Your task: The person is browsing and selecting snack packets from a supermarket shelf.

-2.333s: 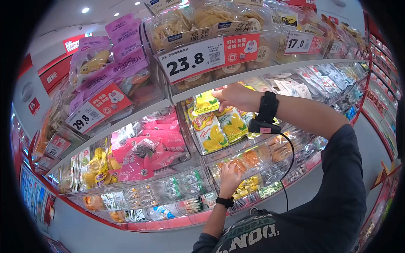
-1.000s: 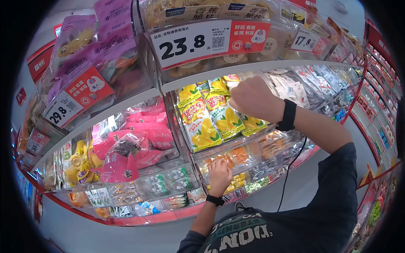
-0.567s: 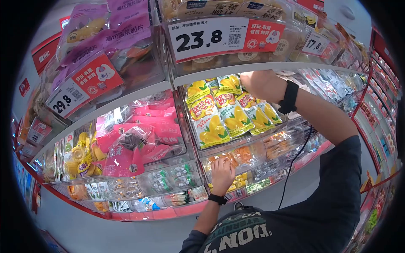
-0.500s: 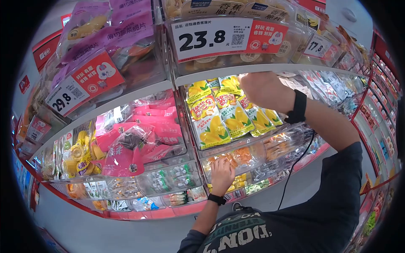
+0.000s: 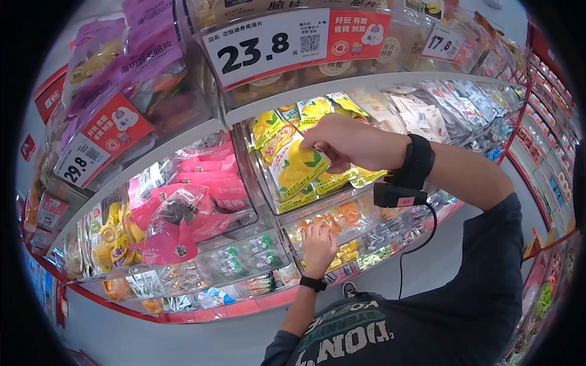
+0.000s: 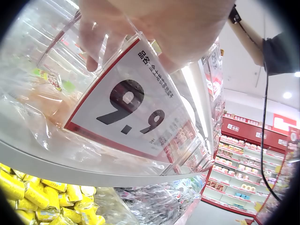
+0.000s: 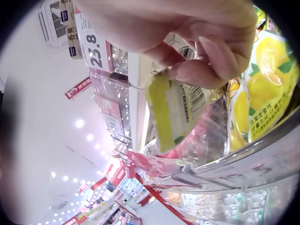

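My right hand (image 5: 360,145) pinches a yellow snack packet (image 5: 307,163) by its edge between thumb and fingers, over a clear bin of similar packets. In the right wrist view the packet (image 7: 174,115) is turned with its printed back and barcode showing, below the curled fingers. More yellow packets with a fruit picture (image 7: 268,75) lie beside it. Lower down, my left hand (image 5: 318,247) rests at the front of a bin of orange snacks in clear wrap (image 5: 347,221). In the left wrist view its fingers hang behind a 9.9 price card (image 6: 125,108) and hold nothing.
Pink snack bags (image 5: 183,213) fill the bin to the left. A white shelf edge (image 5: 329,90) with a 23.8 price card (image 5: 268,49) juts out above the right hand. Small yellow-wrapped pieces (image 6: 51,197) lie below the left hand. A black cable (image 5: 421,244) hangs from the right wrist.
My right hand has come leftward and forward from deeper over the bin, and a yellow packet now shows in its pinch. The left hand stays at the lower bin. The head view has shifted slightly.
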Available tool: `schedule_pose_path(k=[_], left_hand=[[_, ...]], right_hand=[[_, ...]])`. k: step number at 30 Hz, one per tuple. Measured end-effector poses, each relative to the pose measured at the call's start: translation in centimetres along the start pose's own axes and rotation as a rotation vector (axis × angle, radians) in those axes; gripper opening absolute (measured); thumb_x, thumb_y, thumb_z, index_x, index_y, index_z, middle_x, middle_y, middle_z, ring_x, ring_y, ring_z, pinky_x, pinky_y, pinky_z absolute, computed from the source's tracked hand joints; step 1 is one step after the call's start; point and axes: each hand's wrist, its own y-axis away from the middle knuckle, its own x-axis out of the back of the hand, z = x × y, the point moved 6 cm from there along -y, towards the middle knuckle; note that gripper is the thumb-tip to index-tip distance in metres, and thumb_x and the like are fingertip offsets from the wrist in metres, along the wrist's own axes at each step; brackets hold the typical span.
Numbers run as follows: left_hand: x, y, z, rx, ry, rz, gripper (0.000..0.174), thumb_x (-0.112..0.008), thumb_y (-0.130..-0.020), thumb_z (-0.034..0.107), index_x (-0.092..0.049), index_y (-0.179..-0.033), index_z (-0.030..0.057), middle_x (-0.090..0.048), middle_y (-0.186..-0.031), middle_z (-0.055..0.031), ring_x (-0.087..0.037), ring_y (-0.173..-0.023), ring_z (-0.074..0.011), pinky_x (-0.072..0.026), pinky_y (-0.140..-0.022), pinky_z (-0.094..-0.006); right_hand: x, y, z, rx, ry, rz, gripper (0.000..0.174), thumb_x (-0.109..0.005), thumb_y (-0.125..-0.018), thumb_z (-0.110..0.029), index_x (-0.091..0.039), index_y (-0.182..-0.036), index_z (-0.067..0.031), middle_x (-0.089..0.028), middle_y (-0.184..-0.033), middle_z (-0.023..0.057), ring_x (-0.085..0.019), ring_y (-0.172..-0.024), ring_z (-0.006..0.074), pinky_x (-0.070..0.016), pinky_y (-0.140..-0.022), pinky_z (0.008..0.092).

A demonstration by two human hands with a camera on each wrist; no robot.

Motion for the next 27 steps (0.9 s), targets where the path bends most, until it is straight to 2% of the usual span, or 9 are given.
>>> schedule_pose_path(k=[3,5,8,15,18,21,22,25,27], left_hand=[[0.0,0.1,-0.1,0.008,0.007,0.01,0.016,-0.061,-0.073,0.012,-0.063,-0.087,0.0038,-0.057,-0.105,-0.011,-0.049,-0.105,-0.0295,-0.0366,-0.09,-0.0421],[0.0,0.2,-0.2,-0.009,0.008,0.02,0.016,-0.061,-0.073,0.011,-0.063,-0.087,0.0035,-0.057,-0.105,-0.0112,-0.049,-0.105,-0.0294,-0.0367,-0.09,-0.0421],[0.0,0.3,-0.3,0.011,0.015,0.008,0.016,-0.061,-0.073,0.01,-0.062,-0.086,0.0026,-0.057,-0.104,-0.0114,-0.049,-0.103,-0.0291,-0.0369,-0.091,-0.0421],[0.0,-0.1,0.3,-0.036,-0.04,0.003,0.018,-0.06,-0.073,0.013,-0.062,-0.087,0.0007,-0.057,-0.101,-0.0114,-0.05,-0.101,-0.0282,-0.0379,-0.088,-0.0413],[0.0,0.0,0.2,-0.038,-0.039,0.045,0.017,-0.06,-0.074,0.013,-0.062,-0.086,0.0008,-0.057,-0.1,-0.0114,-0.05,-0.101,-0.0285,-0.0377,-0.089,-0.0419],[0.1,0.0,0.2,-0.024,-0.042,0.048,0.017,-0.059,-0.075,0.012,-0.062,-0.087,0.0009,-0.057,-0.099,-0.0115,-0.05,-0.101,-0.0289,-0.0375,-0.089,-0.0425],[0.1,0.1,0.2,-0.02,-0.047,0.041,0.018,-0.059,-0.075,0.012,-0.062,-0.089,0.0009,-0.057,-0.099,-0.0115,-0.05,-0.101,-0.029,-0.0375,-0.089,-0.0425],[0.3,0.2,0.1,-0.023,-0.015,0.064,0.018,-0.059,-0.075,0.013,-0.061,-0.089,0.0007,-0.057,-0.1,-0.0116,-0.05,-0.101,-0.0292,-0.0376,-0.09,-0.0422],[0.4,0.2,0.0,-0.025,-0.02,0.067,0.018,-0.059,-0.076,0.013,-0.061,-0.089,0.0005,-0.057,-0.1,-0.0116,-0.05,-0.101,-0.0293,-0.0377,-0.089,-0.042]], right_hand=[[0.5,2.7,-0.6,-0.035,-0.175,-0.154,0.016,-0.056,-0.085,-0.015,-0.053,-0.092,-0.0012,-0.06,-0.087,0.0075,-0.06,-0.067,0.0133,-0.0497,-0.052,0.0274],[1.4,3.8,-0.9,0.061,-0.238,0.175,0.015,-0.052,-0.086,-0.014,-0.055,-0.088,-0.0001,-0.058,-0.079,0.0048,-0.061,-0.075,0.0123,-0.0484,-0.052,0.0266],[2.4,5.3,-1.6,0.201,-0.232,0.219,0.012,-0.05,-0.09,-0.014,-0.055,-0.093,-0.0022,-0.057,-0.087,0.0025,-0.057,-0.075,0.008,-0.0482,-0.072,0.0246],[5.6,0.0,-0.7,0.156,0.148,0.149,0.016,-0.049,-0.094,-0.017,-0.057,-0.1,-0.0051,-0.057,-0.092,0.0002,-0.051,-0.078,0.0051,-0.0425,-0.07,0.0224],[5.9,-3.8,-1.3,0.229,-0.067,0.116,0.018,-0.046,-0.095,-0.02,-0.058,-0.098,-0.0065,-0.056,-0.086,-0.0021,-0.048,-0.074,0.0032,-0.0379,-0.063,0.0192],[5.6,-7.1,-1.2,0.351,0.145,-0.138,0.022,-0.042,-0.095,-0.019,-0.057,-0.093,-0.0034,-0.052,-0.076,-0.0003,-0.042,-0.061,0.0032,-0.0333,-0.053,0.0222],[5.4,-5.4,-2.5,0.126,0.644,0.112,0.032,-0.037,-0.095,-0.025,-0.057,-0.104,-0.0021,-0.059,-0.083,0.0053,-0.053,-0.072,0.0078,-0.041,-0.062,0.0248],[5.9,-7.6,-3.1,0.213,1.113,0.481,0.036,-0.037,-0.093,-0.028,-0.058,-0.108,-0.0031,-0.065,-0.096,0.0116,-0.061,-0.087,0.0198,-0.0459,-0.076,0.0328],[5.8,-8.6,-3.2,0.243,1.341,0.364,0.036,-0.04,-0.089,-0.028,-0.06,-0.107,-0.0036,-0.063,-0.105,0.0157,-0.061,-0.095,0.0313,-0.0466,-0.082,0.0404]])
